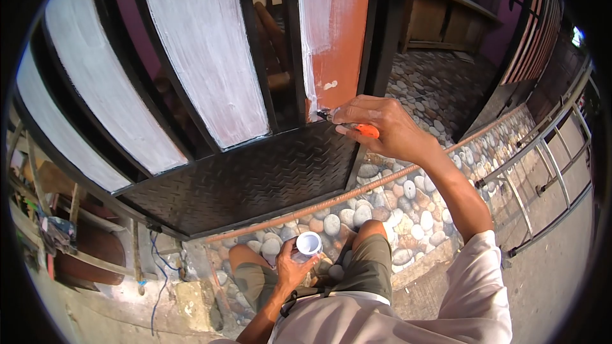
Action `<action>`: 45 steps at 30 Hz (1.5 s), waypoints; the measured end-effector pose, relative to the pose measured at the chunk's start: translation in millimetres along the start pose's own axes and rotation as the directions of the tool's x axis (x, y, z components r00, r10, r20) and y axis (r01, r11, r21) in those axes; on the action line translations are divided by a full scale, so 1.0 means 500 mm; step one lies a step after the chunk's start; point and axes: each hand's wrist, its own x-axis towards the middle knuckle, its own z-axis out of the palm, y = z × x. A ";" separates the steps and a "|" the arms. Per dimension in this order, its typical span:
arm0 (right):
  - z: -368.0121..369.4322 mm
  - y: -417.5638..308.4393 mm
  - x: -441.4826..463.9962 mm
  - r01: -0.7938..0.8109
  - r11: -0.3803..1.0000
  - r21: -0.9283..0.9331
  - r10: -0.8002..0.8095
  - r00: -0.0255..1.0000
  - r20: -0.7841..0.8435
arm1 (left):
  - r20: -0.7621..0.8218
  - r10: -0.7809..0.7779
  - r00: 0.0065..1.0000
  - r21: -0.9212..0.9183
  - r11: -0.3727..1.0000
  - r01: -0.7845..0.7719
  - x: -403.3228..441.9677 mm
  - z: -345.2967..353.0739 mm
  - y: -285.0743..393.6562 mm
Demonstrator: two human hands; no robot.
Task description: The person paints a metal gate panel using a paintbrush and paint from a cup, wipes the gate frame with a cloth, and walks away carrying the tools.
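Grip, right side: our right hand (389, 126) is closed around a small brush (367, 130), the orange handle showing below the fingers. Grip, left side: our left hand (292, 267) is wrapped about a white cup (308, 253), mouth upward, between our knees.

Key relation: the brush points leftward from the right hand, its long axis lying across the partly white slat (341, 64), which runs up and down. The tip is at the slat's lower left corner; bare orange lies above it and to its right. The right hand is much the nearer to this slat; the cup sits well apart, below and slightly left of the brush. The fingers partly hide the brush head, so we cannot tell how much paint it carries.

Surface: orange shows down the slat's right side and across its lower part, with streaky white above and along the left edge. Neighbouring slats (201, 51) look mostly white. A dark raised-pattern panel (255, 178) spans the area below.

Room: rounded pebble paving (408, 204) borders the panel; a metal ladder-like frame (554, 169) stands at right, and a blue cord (156, 267) trails at lower left.
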 end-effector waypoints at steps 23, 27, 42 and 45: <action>0.000 -0.030 -0.002 -0.129 0.983 0.134 0.161 0.950 -0.267 | 0.009 0.014 1.000 0.001 1.000 -0.014 0.001 0.006 -0.007; 0.050 -0.011 -0.008 -0.172 0.977 0.129 0.198 0.955 -0.223 | 0.008 0.000 1.000 0.023 1.000 -0.001 -0.001 0.005 -0.004; -0.013 -0.017 0.087 -0.013 0.996 0.090 0.069 0.760 -0.646 | 0.017 -0.003 1.000 0.000 1.000 0.003 0.003 0.003 0.001; -0.021 -0.027 0.067 -0.007 0.988 0.156 0.107 0.758 -0.643 | 0.004 0.017 1.000 -0.012 1.000 -0.017 0.004 0.003 0.003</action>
